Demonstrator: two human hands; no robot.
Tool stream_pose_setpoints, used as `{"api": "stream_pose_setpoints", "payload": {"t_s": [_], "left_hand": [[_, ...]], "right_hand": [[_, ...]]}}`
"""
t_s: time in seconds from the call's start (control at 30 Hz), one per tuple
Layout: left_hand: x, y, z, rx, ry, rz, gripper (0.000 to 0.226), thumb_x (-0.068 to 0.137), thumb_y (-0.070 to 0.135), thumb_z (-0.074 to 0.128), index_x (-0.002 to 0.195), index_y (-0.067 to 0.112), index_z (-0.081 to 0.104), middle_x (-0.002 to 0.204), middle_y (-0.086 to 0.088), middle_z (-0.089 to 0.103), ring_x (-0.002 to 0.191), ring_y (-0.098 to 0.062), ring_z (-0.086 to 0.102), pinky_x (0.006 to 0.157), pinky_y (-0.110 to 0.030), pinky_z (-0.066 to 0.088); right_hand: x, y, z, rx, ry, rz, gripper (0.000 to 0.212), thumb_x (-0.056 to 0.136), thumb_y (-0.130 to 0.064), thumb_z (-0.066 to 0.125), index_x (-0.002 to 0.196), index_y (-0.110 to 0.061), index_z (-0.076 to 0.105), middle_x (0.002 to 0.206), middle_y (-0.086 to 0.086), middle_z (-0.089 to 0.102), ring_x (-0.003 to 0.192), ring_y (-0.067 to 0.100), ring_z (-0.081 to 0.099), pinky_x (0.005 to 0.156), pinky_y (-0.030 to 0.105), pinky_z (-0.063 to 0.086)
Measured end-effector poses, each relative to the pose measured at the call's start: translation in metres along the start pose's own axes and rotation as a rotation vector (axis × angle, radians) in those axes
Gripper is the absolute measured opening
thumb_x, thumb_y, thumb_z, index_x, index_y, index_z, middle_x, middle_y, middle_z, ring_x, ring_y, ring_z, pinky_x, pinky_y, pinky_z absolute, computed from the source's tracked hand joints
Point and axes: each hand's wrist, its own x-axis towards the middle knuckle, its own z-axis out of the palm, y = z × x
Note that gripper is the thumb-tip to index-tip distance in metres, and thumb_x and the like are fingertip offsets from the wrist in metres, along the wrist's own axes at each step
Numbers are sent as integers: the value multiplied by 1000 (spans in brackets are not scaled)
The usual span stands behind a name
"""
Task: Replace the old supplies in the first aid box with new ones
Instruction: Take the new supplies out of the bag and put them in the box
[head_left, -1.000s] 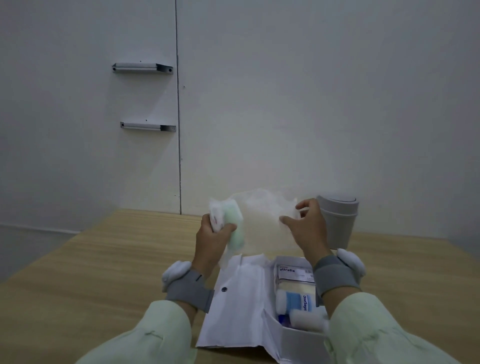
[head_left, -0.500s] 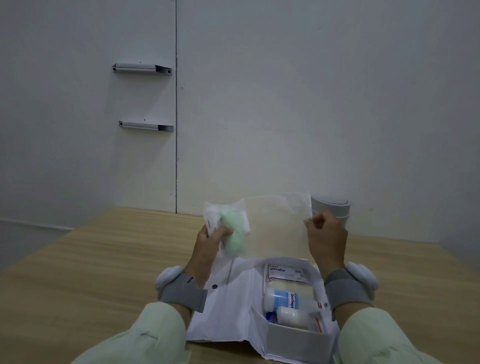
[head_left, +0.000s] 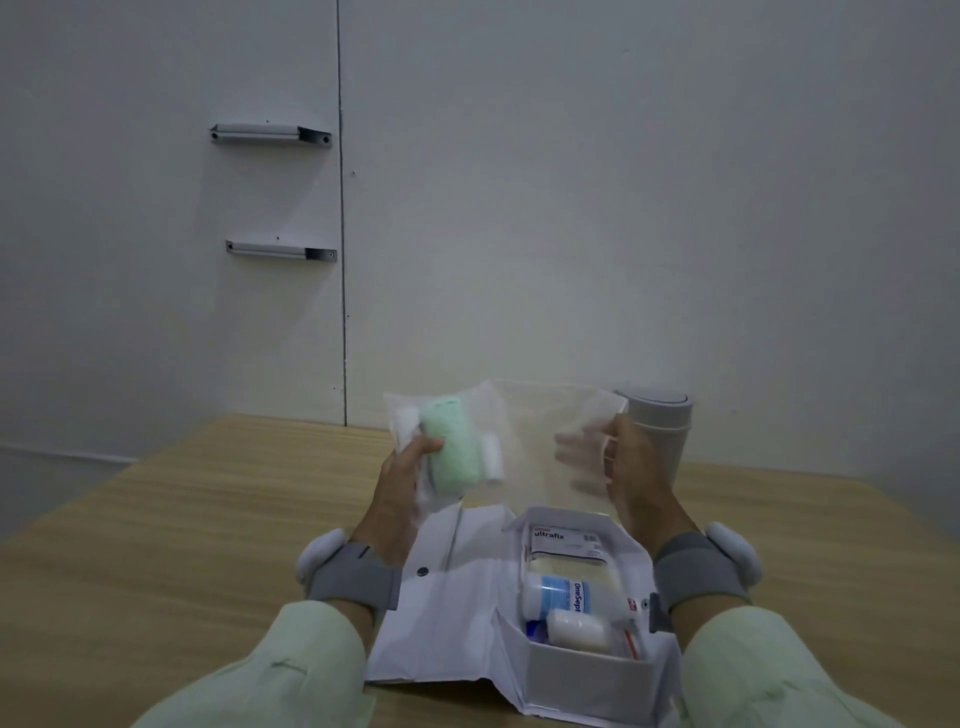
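Left hand: clamps green roll through clear bag.
Right hand: pinches bag's edge.
Risk: roll slips onto box.

We see the first aid box open on the table, flap spread left of it. Cup stands behind the box; plastic bag hangs above it, between both.
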Motion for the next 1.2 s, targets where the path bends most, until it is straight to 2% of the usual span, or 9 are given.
{"api": "stream_pose_setpoints", "payload": {"t_s": [0.17, 0.3, 0.43, 0.67, 0.77, 0.87, 0.97, 1.1, 1.2], "left_hand": [[3, 3, -7, 25, -2, 31, 69, 59, 23, 72, 126, 11, 59, 124, -12, 64, 109, -33, 61, 67, -34, 58], [5, 4, -12, 76, 56, 37, 48, 79, 17, 70, 124, 5, 60, 117, -13, 68, 99, -30, 66, 60, -28, 58], [5, 2, -12, 23, 154, 57, 39, 82, 21, 68, 117, 3, 64, 105, -9, 69, 85, -21, 67, 56, -24, 57], [4, -4, -7, -294, 140, 30, 15, 84, 14, 64, 97, 6, 64, 104, -8, 65, 94, -17, 62, 97, -28, 44], [0, -10, 1, -377, 93, -7, 17, 78, 12, 68, 94, 8, 63, 94, -8, 70, 90, -19, 66, 93, -30, 51], [-2, -13, 9, -332, 22, -115, 19, 82, 16, 65, 99, 9, 63, 93, -12, 69, 89, -28, 65, 89, -46, 52], [1, -14, 14, -325, 29, -89, 17, 88, 5, 58, 104, 7, 63, 104, -15, 66, 92, -27, 64, 77, -39, 57], [7, -12, 11, -355, 87, -47, 34, 85, -1, 59, 119, 4, 58, 111, -16, 64, 96, -29, 63, 58, -27, 60], [12, -10, 7, -390, 131, -23, 43, 85, -1, 60, 127, 4, 54, 118, -15, 63, 97, -27, 63, 56, -25, 58]], "right_hand": [[1, 5, -8, 174, -219, 125, 46, 86, -35, 30, 114, -16, 61, 105, 15, 71, 75, 26, 59, 73, 38, 47], [-4, 6, -3, -1, -245, 19, 20, 81, -12, 59, 96, -13, 72, 84, 7, 68, 82, 21, 57, 74, 36, 48], [-3, 9, 2, -2, -241, -13, 20, 95, -9, 49, 82, -8, 64, 84, 9, 73, 83, 27, 66, 75, 38, 50], [-5, 7, 11, 212, -305, 118, 34, 103, -23, 29, 73, -17, 44, 95, 13, 76, 76, 32, 73, 72, 45, 50], [-6, 6, 15, 233, -326, 112, 29, 102, -26, 29, 78, -19, 43, 95, 8, 76, 71, 32, 73, 70, 42, 48], [-5, 7, 18, 224, -342, 96, 26, 101, -30, 32, 83, -23, 49, 109, 9, 68, 75, 37, 72, 68, 38, 45], [-3, 6, 15, 258, -367, 146, 24, 90, -41, 43, 95, -26, 60, 121, 9, 61, 89, 35, 69, 73, 39, 44], [-2, 1, 3, 515, -401, 177, 64, 60, -50, 53, 113, -14, 62, 125, 11, 59, 97, 32, 60, 79, 43, 44], [-2, 1, -7, 633, -380, 138, 67, 66, -45, 41, 120, -10, 61, 121, 13, 65, 101, 32, 62, 83, 48, 46]]}}
